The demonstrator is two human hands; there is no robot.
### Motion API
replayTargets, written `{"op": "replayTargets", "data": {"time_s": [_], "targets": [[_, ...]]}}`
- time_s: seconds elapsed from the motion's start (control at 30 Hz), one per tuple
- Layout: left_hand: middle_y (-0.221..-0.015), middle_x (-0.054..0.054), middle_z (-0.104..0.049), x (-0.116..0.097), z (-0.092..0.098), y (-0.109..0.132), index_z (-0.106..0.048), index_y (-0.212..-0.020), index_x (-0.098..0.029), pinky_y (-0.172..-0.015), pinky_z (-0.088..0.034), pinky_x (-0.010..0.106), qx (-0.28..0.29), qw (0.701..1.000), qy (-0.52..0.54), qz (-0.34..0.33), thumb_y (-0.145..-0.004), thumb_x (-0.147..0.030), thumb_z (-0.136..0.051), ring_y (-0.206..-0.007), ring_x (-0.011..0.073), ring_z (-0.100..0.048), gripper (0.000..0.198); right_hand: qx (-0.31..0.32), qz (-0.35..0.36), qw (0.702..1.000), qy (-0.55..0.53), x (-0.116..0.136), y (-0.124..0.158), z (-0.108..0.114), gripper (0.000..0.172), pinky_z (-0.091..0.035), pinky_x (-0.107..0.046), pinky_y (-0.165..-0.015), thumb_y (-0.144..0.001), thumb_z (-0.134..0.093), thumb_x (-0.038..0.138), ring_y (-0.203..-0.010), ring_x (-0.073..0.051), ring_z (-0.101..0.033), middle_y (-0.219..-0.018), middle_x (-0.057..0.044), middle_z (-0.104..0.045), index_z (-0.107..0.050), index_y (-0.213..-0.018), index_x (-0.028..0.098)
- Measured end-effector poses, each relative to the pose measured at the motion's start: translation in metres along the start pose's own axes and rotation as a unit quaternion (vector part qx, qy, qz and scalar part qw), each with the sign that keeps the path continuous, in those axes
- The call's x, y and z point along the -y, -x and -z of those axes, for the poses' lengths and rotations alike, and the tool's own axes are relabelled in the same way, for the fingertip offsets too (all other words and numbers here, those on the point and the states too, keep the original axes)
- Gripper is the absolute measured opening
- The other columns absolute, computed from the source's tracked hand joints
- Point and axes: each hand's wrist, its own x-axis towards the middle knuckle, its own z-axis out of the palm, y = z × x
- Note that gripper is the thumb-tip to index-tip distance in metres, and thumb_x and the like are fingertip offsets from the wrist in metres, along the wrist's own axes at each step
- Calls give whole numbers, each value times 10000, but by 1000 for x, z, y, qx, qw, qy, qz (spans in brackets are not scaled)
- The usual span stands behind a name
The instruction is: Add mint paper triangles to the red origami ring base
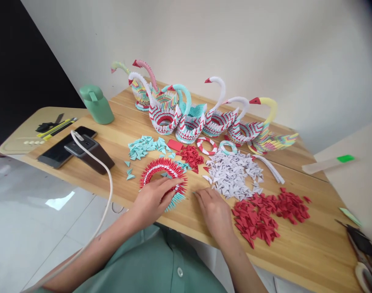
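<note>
My left hand (153, 199) rests on a round red, white and teal modular-origami ring (163, 173) near the table's front edge, fingers curled over its near rim. My right hand (214, 211) lies palm down on the wooden table (307, 248) just right of the ring, fingers bent, fingertips toward a pile of white folded paper triangles (234, 173). Whether the right fingers pinch a piece is hidden. A pile of red triangles (268, 215) lies to its right.
Several finished paper swans (192, 118) stand along the back. Teal triangles (144, 147), a small red pile (192, 156) and two paper rings (207, 145) lie mid-table. A phone (62, 148), a power bank with white cable (88, 150), a green container (96, 105) sit left; scissors (361, 240) at right.
</note>
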Motion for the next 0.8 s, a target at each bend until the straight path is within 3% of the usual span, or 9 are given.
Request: {"op": "replayTargets", "data": {"time_s": [0.1,0.17,0.23,0.37,0.47,0.53,0.6,0.8], "targets": [[-949,60,-673,-3,-1,1,-543,-1337,-183,-642,-487,254,-5,1000,-6,24,-947,-133,-441,-734,154,-625,406,-35,-51,995,-75,-6,-3,0,330,-430,-356,-708,-1008,-402,317,-810,-259,-606,-828,-100,-663,-664,-844,202],[-928,55,-668,-5,-1,0,-524,-1360,-187,-645,-483,258,-17,999,-21,25,-936,-128,-439,-705,151,-613,436,-53,-118,972,-194,-9,-5,2,294,-447,-359,-723,-985,-454,380,-792,-245,-613,-838,-81,-679,-658,-860,209],[-900,50,-658,-7,-1,-1,-514,-1370,-185,-652,-483,258,-24,999,-32,21,-929,-124,-430,-696,150,-604,453,-51,-195,908,-368,-10,-5,5,288,-477,-351,-702,-947,-519,457,-729,-218,-621,-829,-57,-702,-653,-866,215],[-890,62,-647,-10,-1,-3,-543,-1340,-156,-645,-486,242,-37,999,-20,8,-927,-120,-403,-695,138,-590,438,-42,-291,713,-637,-2,-4,13,321,-505,-305,-595,-793,-721,512,-596,-164,-599,-739,-27,-710,-676,-836,198],[-897,78,-655,-12,-1,-2,-561,-1326,-130,-638,-489,238,-55,998,3,-6,-942,-124,-389,-701,136,-588,421,-40,-308,643,-700,6,-3,17,300,-491,-265,-557,-702,-823,441,-580,-137,-586,-701,-9,-698,-715,-849,203],[-947,96,-680,-13,-2,-2,-570,-1321,-129,-666,-509,242,-64,998,15,-9,-957,-141,-398,-765,149,-618,403,-31,-300,626,-719,9,-1,18,294,-501,-261,-575,-681,-848,385,-622,-140,-604,-733,-11,-709,-735,-894,217],[-1020,106,-700,-13,-2,-1,-584,-1311,-142,-739,-538,260,-67,997,22,-5,-969,-175,-424,-873,169,-652,379,-29,-289,631,-719,10,2,19,310,-515,-272,-616,-678,-855,356,-657,-145,-622,-761,-10,-716,-745,-939,230],[-1160,86,-713,-10,-6,0,-607,-1285,-187,-937,-542,330,-62,998,13,-3,-931,-321,-578,-1079,217,-663,380,-35,-269,706,-655,11,5,16,259,-512,-314,-734,-758,-800,348,-691,-153,-649,-779,-3,-722,-754,-987,236]]}}
